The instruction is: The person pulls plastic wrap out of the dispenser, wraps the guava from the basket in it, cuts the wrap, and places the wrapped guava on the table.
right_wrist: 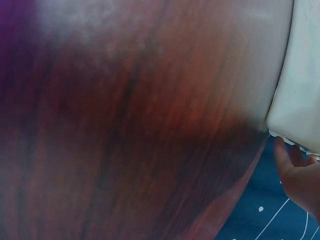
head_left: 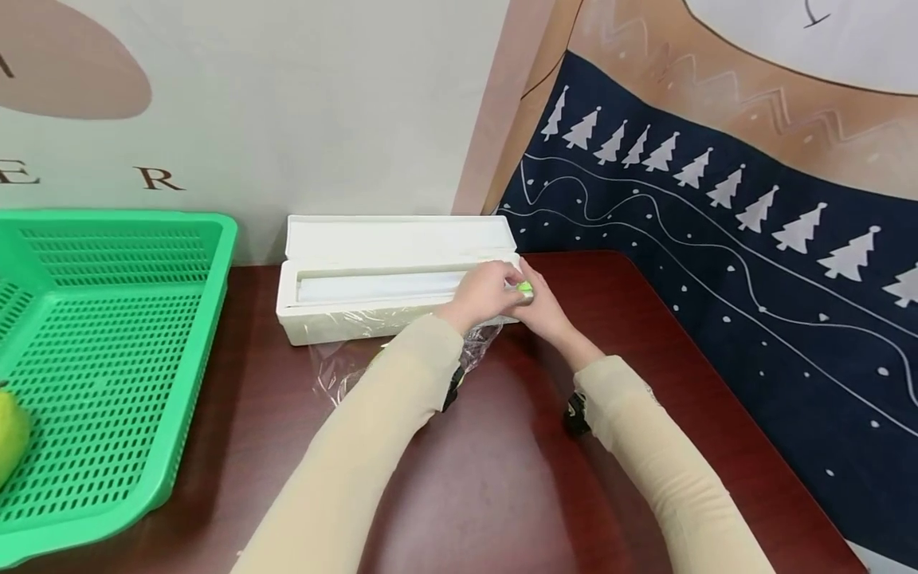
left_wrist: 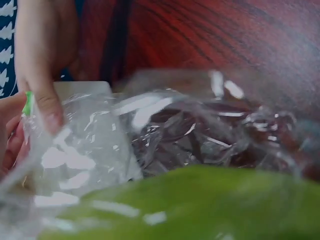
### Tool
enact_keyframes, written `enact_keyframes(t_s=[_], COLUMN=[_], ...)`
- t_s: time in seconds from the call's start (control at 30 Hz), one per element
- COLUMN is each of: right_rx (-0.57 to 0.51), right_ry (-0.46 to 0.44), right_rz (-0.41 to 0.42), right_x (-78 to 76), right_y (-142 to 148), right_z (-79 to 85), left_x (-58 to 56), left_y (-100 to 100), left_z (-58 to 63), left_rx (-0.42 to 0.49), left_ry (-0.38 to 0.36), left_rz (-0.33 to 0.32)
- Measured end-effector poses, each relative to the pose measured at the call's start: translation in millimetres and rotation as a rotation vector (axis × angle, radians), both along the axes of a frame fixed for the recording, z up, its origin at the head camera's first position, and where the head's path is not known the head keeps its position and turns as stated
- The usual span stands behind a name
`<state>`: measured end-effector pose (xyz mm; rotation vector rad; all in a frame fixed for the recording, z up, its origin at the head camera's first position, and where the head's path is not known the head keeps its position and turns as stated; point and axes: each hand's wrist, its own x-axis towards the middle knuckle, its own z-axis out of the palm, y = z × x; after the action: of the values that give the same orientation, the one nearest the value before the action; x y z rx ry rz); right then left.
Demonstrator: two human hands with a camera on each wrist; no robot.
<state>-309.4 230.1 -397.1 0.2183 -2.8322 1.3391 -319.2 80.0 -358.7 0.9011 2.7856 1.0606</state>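
Observation:
A long white cling film box (head_left: 337, 323) lies with its lid raised, a pale roll (head_left: 373, 287) inside. My left hand (head_left: 482, 295) reaches across to the box's right end, its fingertips pinching the small green slide cutter (head_left: 527, 288). Around that same end my right hand (head_left: 543, 312) grips the box, and its fingers (right_wrist: 285, 162) show at the corner in the right wrist view. Clear cling film (head_left: 337, 367) hangs crumpled over the front edge. Close to the left wrist camera, a green fruit (left_wrist: 200, 200) shows behind film; my left sleeve mostly hides it in the head view.
A green plastic basket (head_left: 190, 383) stands on the left, with a yellow-green pear (head_left: 10, 434) at its near left. The dark red table (head_left: 488, 486) ends at a navy tree-patterned cloth (head_left: 717, 263) on the right. A pale wall (head_left: 344, 104) rises behind the box.

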Motion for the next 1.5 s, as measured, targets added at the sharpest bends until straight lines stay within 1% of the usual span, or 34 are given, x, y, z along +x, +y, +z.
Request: enact_keyframes(t_s=[0.13, 0.3, 0.43, 0.53, 0.6, 0.77, 0.93, 1.03, 1.13, 1.33, 1.5], right_rx=[0.008, 0.024, 0.05, 0.09, 0.114, 0.141, 0.169, 0.187, 0.193, 0.181, 0.177], right_ry=[0.008, 0.012, 0.045, 0.077, 0.094, 0.094, 0.076, 0.079, 0.079, 0.059, 0.055], right_rz=[0.008, -0.003, 0.015, 0.025, 0.029, 0.03, 0.021, 0.006, -0.003, -0.006, 0.005], right_x=[-0.1, 0.7, -0.3, -0.3, 0.2, 0.1, -1.3, -2.2, -2.0, 1.5, 2.6], right_y=[-2.6, -4.7, -4.5, -4.1, -3.8, -5.8, -7.6, -6.5, -4.4, -2.1, -1.4], right_z=[4.1, 8.6, 8.6, 8.3, 8.1, 7.2, 7.0, 6.0, 4.1, 0.8, 1.0], left_x=[1.5, 4.4, 3.7, 2.6, 2.8, 3.2, 3.0, 2.5, 2.9, 6.6, 9.4], left_y=[3.3, 8.9, 9.9, 7.9, 6.8, 3.7, -4.2, -8.9, -11.7, -13.0, -14.1], left_z=[2.1, 7.3, 8.5, 9.0, 9.9, 8.6, 7.5, 5.9, 4.7, 5.5, 7.9], left_rx=[-0.049, -0.103, -0.138, -0.164, -0.178, -0.187, -0.187, -0.165, -0.15, -0.178, -0.203], left_ry=[0.069, 0.089, 0.116, 0.138, 0.14, 0.127, 0.144, 0.132, 0.103, 0.041, 0.033], left_rz=[0.064, 0.157, 0.197, 0.201, 0.198, 0.196, 0.204, 0.213, 0.217, 0.206, 0.227])
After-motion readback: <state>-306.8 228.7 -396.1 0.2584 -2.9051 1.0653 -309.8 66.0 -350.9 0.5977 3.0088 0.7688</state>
